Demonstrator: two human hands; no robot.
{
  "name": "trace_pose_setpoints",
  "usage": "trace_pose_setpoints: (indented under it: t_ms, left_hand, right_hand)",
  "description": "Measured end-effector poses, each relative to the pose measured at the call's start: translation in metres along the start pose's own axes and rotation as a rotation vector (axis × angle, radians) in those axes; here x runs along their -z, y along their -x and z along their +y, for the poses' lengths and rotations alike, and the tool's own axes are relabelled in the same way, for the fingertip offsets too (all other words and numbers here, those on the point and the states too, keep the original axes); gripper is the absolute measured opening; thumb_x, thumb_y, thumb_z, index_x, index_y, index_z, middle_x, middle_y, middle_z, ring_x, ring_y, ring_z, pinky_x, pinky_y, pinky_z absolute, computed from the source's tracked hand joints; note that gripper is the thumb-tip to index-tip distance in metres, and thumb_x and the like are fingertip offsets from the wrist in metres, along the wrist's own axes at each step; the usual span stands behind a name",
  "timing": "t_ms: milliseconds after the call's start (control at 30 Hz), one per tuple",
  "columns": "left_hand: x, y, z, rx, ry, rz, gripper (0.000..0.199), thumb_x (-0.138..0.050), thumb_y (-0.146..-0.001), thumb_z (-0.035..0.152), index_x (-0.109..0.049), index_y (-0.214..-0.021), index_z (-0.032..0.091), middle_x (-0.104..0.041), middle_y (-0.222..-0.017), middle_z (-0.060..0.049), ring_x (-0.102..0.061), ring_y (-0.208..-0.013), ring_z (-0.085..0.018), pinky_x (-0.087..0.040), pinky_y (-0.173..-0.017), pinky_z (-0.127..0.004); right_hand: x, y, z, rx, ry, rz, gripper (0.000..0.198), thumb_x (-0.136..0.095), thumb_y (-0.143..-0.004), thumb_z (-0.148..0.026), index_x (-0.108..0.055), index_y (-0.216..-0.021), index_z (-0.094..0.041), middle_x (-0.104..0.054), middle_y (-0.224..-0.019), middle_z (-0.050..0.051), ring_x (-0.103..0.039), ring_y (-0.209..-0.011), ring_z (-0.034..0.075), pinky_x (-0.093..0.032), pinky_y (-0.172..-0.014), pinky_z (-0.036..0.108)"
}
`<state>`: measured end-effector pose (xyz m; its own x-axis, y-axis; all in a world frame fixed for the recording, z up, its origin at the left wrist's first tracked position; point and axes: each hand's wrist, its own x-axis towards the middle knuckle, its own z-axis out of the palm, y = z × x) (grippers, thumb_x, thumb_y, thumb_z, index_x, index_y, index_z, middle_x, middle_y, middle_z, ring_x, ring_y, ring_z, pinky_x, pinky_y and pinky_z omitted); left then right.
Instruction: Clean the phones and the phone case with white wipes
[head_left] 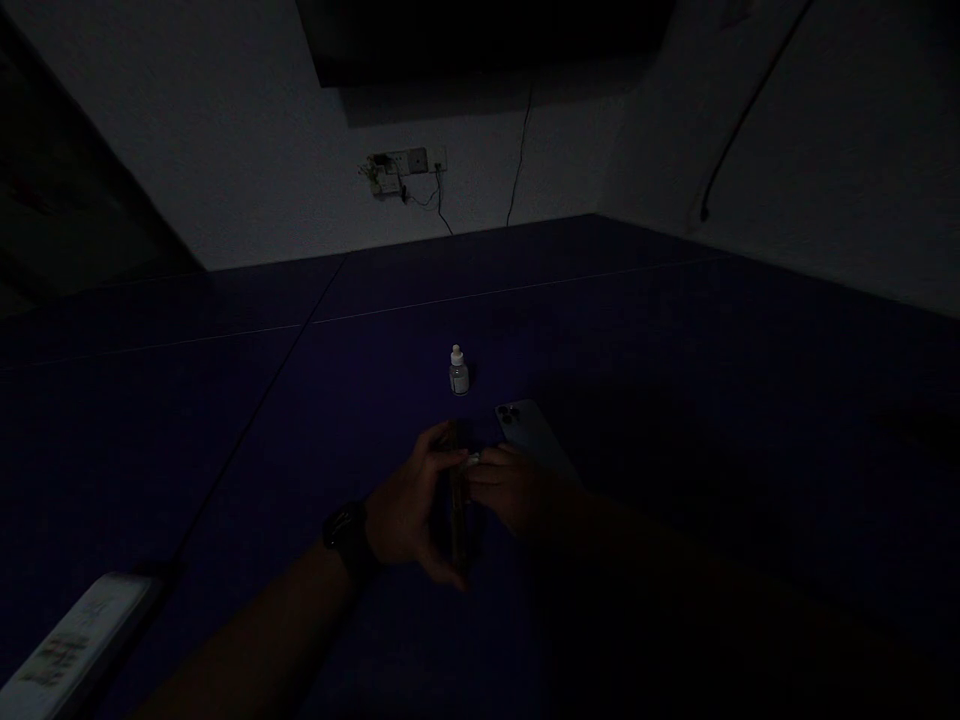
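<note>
The light is very dim. My left hand [409, 500], with a dark watch [345, 522] on its wrist, grips a thin flat object [457, 510] standing on edge, with fingers at its top and thumb at its bottom. Its kind cannot be made out. Close against it, my right hand [510, 485] has its fingers closed on a small white piece [472, 459], mostly hidden. Beneath and beyond the right hand lies a phone [536, 435], camera side up. A small white-capped bottle [459, 375] stands upright just past both hands.
A dark blue surface [390, 350] spreads out to the walls. On the left, a white box-like item [79, 640] lies near a dark cord [255, 410]. Sockets with plugs and wires [405, 170] sit on the far wall, under a black screen [487, 40].
</note>
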<state>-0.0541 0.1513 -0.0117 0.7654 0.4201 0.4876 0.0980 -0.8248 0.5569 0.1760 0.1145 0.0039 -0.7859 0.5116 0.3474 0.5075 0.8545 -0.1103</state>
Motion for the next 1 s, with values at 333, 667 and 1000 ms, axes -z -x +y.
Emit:
trace_pose_setpoints:
  t_ms: [333, 667, 1000]
  left_hand:
    - [0.004, -0.004, 0.007, -0.022, 0.066, -0.005, 0.134, -0.087, -0.038, 0.079, -0.026, -0.147, 0.033, -0.026, -0.15, -0.017, -0.032, -0.14, -0.048, -0.036, -0.108, -0.07]
    - [0.002, -0.004, 0.007, -0.044, 0.094, -0.017, 0.138, -0.089, -0.034, 0.077, -0.025, -0.149, 0.034, -0.019, -0.154, -0.017, -0.032, -0.14, -0.048, -0.04, -0.107, -0.066]
    - [0.002, -0.003, 0.006, -0.036, 0.086, -0.022, 0.136, -0.089, -0.034, 0.078, -0.028, -0.147, 0.034, -0.028, -0.15, -0.017, -0.031, -0.141, -0.049, -0.036, -0.107, -0.07]
  right_hand:
    - [0.0, 0.003, 0.012, -0.038, 0.008, 0.177, 0.03, -0.042, -0.099, -0.007, -0.07, -0.109, -0.014, -0.074, -0.104, 0.009, -0.057, -0.085, 0.02, -0.043, -0.077, 0.034]
    - [-0.001, 0.004, 0.013, -0.058, 0.199, 0.031, 0.021, -0.048, -0.102, -0.017, -0.068, -0.11, -0.016, -0.072, -0.109, 0.009, -0.057, -0.098, 0.023, -0.042, -0.081, 0.038]
    - [0.008, 0.0, -0.002, -0.021, 0.156, -0.003, 0.014, -0.053, -0.101, -0.02, -0.067, -0.1, -0.019, -0.072, -0.098, 0.003, -0.053, -0.088, 0.021, -0.034, -0.073, 0.036]
